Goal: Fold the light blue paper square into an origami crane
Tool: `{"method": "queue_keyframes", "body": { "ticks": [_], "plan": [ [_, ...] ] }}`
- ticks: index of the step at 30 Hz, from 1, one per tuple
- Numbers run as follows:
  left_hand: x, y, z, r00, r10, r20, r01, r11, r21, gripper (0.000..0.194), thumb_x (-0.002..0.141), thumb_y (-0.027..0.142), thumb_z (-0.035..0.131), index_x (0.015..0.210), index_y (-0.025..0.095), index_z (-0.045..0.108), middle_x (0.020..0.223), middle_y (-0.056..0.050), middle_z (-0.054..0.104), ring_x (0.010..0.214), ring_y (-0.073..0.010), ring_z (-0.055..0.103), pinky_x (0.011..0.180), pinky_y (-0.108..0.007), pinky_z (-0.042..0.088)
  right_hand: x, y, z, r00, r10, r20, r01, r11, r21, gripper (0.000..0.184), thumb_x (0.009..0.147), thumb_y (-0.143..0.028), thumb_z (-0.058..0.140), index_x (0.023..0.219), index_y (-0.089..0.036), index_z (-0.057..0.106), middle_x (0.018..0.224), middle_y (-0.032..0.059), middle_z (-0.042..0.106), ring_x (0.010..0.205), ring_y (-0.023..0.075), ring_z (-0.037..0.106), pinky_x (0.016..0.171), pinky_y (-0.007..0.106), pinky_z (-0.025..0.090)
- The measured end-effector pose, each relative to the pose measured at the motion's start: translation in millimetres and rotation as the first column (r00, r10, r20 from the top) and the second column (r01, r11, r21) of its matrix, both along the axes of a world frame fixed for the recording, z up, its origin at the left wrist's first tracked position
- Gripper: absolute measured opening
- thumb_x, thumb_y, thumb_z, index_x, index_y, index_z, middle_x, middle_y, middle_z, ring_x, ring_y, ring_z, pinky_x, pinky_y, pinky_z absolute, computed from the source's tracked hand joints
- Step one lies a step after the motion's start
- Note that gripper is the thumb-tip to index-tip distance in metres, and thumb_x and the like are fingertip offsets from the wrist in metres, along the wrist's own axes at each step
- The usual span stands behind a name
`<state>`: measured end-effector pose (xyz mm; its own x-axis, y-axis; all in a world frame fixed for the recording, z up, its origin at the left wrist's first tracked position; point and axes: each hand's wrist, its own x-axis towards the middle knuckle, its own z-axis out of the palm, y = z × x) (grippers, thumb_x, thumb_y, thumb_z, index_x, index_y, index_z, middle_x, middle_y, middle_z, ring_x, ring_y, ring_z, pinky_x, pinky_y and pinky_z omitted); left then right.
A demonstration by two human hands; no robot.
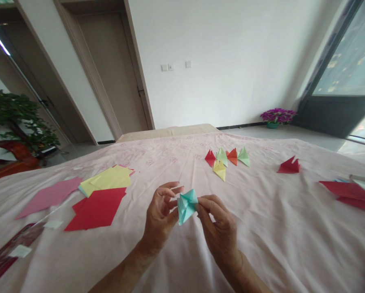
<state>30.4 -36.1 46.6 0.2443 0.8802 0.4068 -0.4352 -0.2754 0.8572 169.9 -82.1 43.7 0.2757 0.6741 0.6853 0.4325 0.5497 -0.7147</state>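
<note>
A light turquoise folded paper piece (187, 206) is held up over the cloth between my two hands. My right hand (216, 221) pinches its right corner between thumb and fingers. At its left edge, my left hand (161, 213) grips it with the thumb in front and fingers behind, the upper fingers lifted and bent. Several layers and creases show on the piece. Beyond my hands stands a small group of folded paper pieces: a yellow one (219, 170), a red one (210, 157), an orange one (232, 156) and two pale green ones (244, 156).
The pink patterned cloth (176, 264) is wrinkled. Red sheets (100, 207), yellow sheets (109, 179) and pink sheets (53, 196) lie left, near a dark red packet (11, 254). To the right are a red folded piece (289, 165) and more red folded paper (350, 194).
</note>
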Motion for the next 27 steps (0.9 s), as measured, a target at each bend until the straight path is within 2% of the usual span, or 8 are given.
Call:
{"method": "queue_keyframes", "body": {
  "ticks": [3,4,9,12,17,19,23,27],
  "plan": [
    [0,-2,-0.7,0.994,0.075,-0.074,-0.072,0.996,0.054,0.006,0.085,0.021,0.063,0.086,0.019,0.058,0.122,-0.008,0.05,0.117,-0.026,0.053,0.086,-0.032,0.051,2,2,-3.0,0.997,-0.006,-0.081,0.002,0.999,-0.051,0.015,0.089,-0.019,0.057,0.092,-0.022,0.071,0.08,0.0025,0.062,0.067,0.014,0.059,0.06,0.026,0.048],
    [-1,-3,-1.0,0.991,0.088,-0.105,-0.081,0.995,0.065,0.005,0.087,0.023,0.06,0.085,0.018,0.059,0.119,-0.009,0.052,0.114,-0.0251,0.055,0.087,-0.032,0.051,3,3,-3.8,0.994,-0.007,-0.11,0.0,0.998,-0.065,0.014,0.089,-0.021,0.057,0.09,-0.022,0.07,0.079,0.002,0.061,0.067,0.0139,0.058,0.06,0.026,0.048],
    [-4,-4,-1.6,0.964,0.093,-0.248,-0.057,0.987,0.148,0.016,0.091,0.027,0.053,0.088,0.017,0.066,0.112,-0.009,0.056,0.101,-0.0213,0.059,0.083,-0.031,0.051,6,5,-6.6,0.937,0.024,-0.348,-0.09,0.98,-0.177,0.011,0.087,-0.029,0.06,0.085,-0.021,0.068,0.073,-0.0004,0.059,0.066,0.0138,0.055,0.061,0.025,0.045],
    [-4,-2,-3.7,0.954,0.082,-0.288,-0.044,0.99,0.135,0.016,0.09,0.029,0.055,0.088,0.018,0.067,0.107,-0.008,0.059,0.094,-0.0203,0.061,0.075,-0.029,0.053,7,7,-11.4,0.887,0.04,-0.46,-0.161,0.961,-0.227,0.013,0.086,-0.032,0.061,0.087,-0.021,0.068,0.074,-0.0007,0.061,0.071,0.0144,0.055,0.065,0.025,0.044],
    [-3,3,-10.6,0.937,0.114,-0.33,-0.108,0.993,0.036,0.016,0.084,0.029,0.065,0.097,0.02,0.062,0.088,-0.003,0.063,0.075,-0.0152,0.061,0.063,-0.025,0.052,6,12,-19.7,0.776,0.116,-0.62,-0.299,0.933,-0.2,0.012,0.082,-0.033,0.068,0.086,-0.021,0.068,0.076,-0.0004,0.064,0.071,0.0138,0.056,0.066,0.024,0.045],
    [-5,5,-11.7,0.921,0.148,-0.361,-0.126,0.989,0.082,0.016,0.083,0.028,0.067,0.096,0.021,0.062,0.084,-0.002,0.062,0.071,-0.0134,0.06,0.061,-0.023,0.05,4,13,-20.7,0.739,0.137,-0.659,-0.339,0.922,-0.189,0.012,0.08,-0.032,0.069,0.086,-0.021,0.069,0.076,-0.0004,0.065,0.07,0.0133,0.056,0.065,0.024,0.045],
    [-8,7,-10.4,0.903,0.181,-0.39,-0.079,0.961,0.263,0.005,0.083,0.025,0.066,0.083,0.02,0.068,0.093,-0.003,0.062,0.082,-0.0147,0.06,0.064,-0.022,0.049,0,14,-20.3,0.694,0.157,-0.703,-0.373,0.913,-0.165,0.013,0.076,-0.03,0.074,0.084,-0.021,0.07,0.075,-0.0008,0.066,0.068,0.0121,0.056,0.063,0.022,0.045],
    [-6,9,-11.9,0.921,0.144,-0.362,-0.089,0.982,0.164,0.009,0.084,0.026,0.064,0.081,0.018,0.066,0.086,-0.002,0.062,0.068,-0.012,0.058,0.056,-0.022,0.048,0,14,-18.6,0.673,0.185,-0.716,-0.419,0.893,-0.163,0.013,0.075,-0.029,0.075,0.083,-0.02,0.07,0.069,-0.0013,0.064,0.063,0.011,0.055,0.06,0.022,0.045]
  ]
}}
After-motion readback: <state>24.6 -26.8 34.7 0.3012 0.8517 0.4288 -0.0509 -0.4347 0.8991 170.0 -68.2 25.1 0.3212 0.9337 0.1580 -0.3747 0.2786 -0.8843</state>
